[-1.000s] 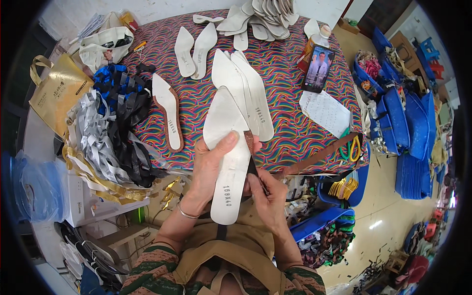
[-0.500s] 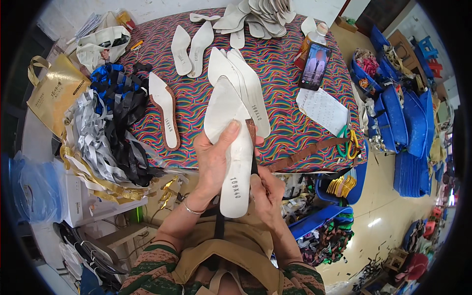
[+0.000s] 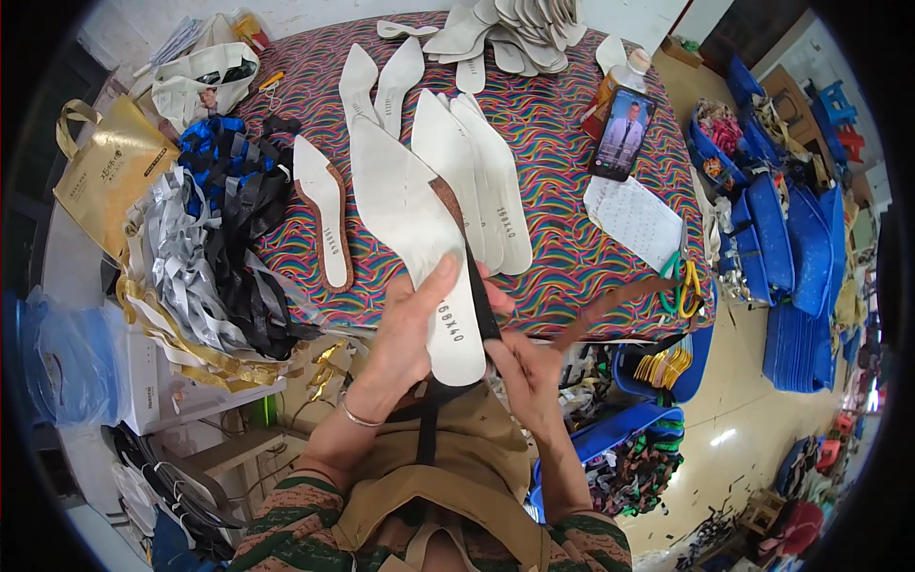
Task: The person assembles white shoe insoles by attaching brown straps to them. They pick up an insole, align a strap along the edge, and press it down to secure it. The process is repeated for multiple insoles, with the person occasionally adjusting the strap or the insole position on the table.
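Note:
My left hand (image 3: 405,329) grips a white pointed shoe insole (image 3: 405,195) at its heel half, thumb on top. A brown strip (image 3: 446,202) lies along part of the insole's right edge; below it a dark length (image 3: 482,305) runs toward my right hand (image 3: 524,367). That hand's fingers are closed around the strip beside the heel, and a loose brown tail (image 3: 610,310) trails off to the right. To the left lies an insole with a brown-bordered edge (image 3: 331,224). Several plain white insoles (image 3: 496,191) overlap just beyond the held one.
Farther back are two insoles (image 3: 398,81) and a large insole pile (image 3: 515,33). At right, a phone (image 3: 621,133) leans against a bottle (image 3: 637,69), near a paper sheet (image 3: 634,219) and scissors (image 3: 690,291). Strip bundles (image 3: 200,276) hang at left; blue bins (image 3: 786,229) stand at right.
The held insole has tilted, its toe swinging left and away from me. My right hand has shifted slightly right and lower, and the brown tail has lifted with it.

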The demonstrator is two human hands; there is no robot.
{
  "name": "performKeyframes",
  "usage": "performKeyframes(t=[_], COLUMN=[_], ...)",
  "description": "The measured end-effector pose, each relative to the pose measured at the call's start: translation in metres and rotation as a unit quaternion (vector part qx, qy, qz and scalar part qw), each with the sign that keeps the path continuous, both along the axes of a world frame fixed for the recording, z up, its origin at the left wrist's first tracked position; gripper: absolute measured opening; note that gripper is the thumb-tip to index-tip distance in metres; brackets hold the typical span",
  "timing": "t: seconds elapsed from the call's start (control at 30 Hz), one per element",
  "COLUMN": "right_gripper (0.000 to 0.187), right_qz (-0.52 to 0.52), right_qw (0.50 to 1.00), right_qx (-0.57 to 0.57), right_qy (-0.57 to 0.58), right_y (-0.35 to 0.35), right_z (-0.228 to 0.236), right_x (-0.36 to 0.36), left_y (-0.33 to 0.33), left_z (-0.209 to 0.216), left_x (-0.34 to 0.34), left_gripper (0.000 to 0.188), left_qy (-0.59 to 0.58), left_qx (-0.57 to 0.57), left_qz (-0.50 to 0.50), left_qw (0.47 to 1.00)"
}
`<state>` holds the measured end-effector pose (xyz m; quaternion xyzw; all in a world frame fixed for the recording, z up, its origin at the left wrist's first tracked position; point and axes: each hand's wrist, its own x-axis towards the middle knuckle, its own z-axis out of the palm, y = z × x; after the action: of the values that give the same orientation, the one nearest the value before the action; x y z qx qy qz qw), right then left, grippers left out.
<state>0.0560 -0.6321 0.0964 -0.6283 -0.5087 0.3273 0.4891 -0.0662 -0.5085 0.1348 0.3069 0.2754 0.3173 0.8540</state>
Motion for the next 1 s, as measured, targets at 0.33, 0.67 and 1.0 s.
performKeyframes(t=[0.33, 0.67, 1.0], right_gripper=[0.014, 0.007, 0.008], right_qz=[0.019, -0.058, -0.024], right_qw=[0.995, 0.970, 0.989], right_qx=[0.090, 0.040, 0.146], right_qy=[-0.047, 0.231, 0.020], right_y=[-0.018, 0.027, 0.032], right_z=[0.009, 0.026, 0.020], right_x=[0.009, 0.016, 0.028], left_y=[-0.006, -0.030, -0.029], left_z=[0.003, -0.016, -0.007], left_x=[0.004, 0.000, -0.004], left_gripper=[0.034, 0.012, 0.016], left_qy=[0.012, 0.012, 0.044], left_qx=[0.037, 0.140, 0.135], left_qz=[-0.019, -0.137, -0.194], left_qw=[0.999, 0.981, 0.971])
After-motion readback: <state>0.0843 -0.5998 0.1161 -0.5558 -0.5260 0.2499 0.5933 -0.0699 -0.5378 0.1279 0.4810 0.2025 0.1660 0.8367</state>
